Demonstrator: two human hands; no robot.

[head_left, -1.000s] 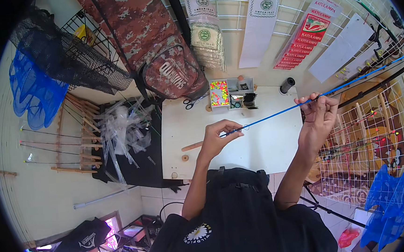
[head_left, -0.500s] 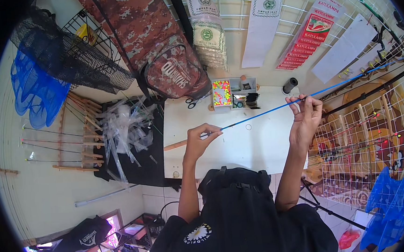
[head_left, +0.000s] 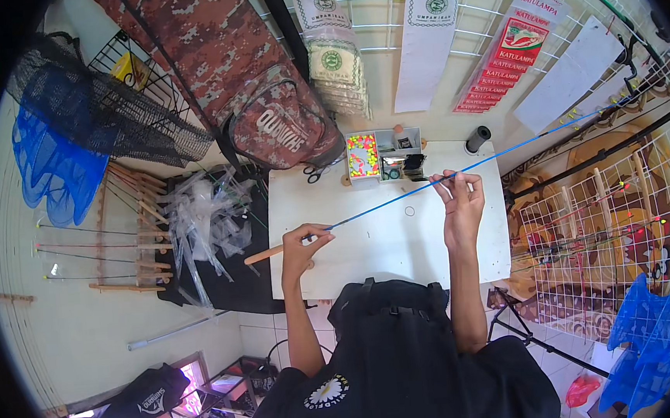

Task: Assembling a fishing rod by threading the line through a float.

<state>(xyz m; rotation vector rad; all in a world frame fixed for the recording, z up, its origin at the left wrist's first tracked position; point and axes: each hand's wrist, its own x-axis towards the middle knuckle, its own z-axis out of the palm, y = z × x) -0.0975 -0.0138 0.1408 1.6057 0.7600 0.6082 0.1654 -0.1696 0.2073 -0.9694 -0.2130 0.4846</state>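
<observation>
A thin blue fishing rod (head_left: 385,204) slants over the white table, rising toward the right, its far tip reaching the wall grid. Its wooden handle (head_left: 262,255) sticks out past the table's left edge. My left hand (head_left: 299,254) is closed around the rod just ahead of the handle. Farther up, my right hand (head_left: 462,212) pinches the blue shaft between thumb and fingers, the other fingers loosely curled. A small ring (head_left: 410,211) lies on the table below the shaft, between my hands.
On the white table (head_left: 354,266) stand a box of bright beads (head_left: 363,160), a grey tray (head_left: 410,138), scissors (head_left: 314,174) and a black cylinder (head_left: 478,138). Clear plastic sleeves (head_left: 208,226) pile at left. A camouflage bag (head_left: 279,127) hangs behind; a wire grid (head_left: 584,222) stands right.
Both hands and the rod have shifted left and slightly toward me. The handle now reaches past the table's left edge. My hands are a little closer together.
</observation>
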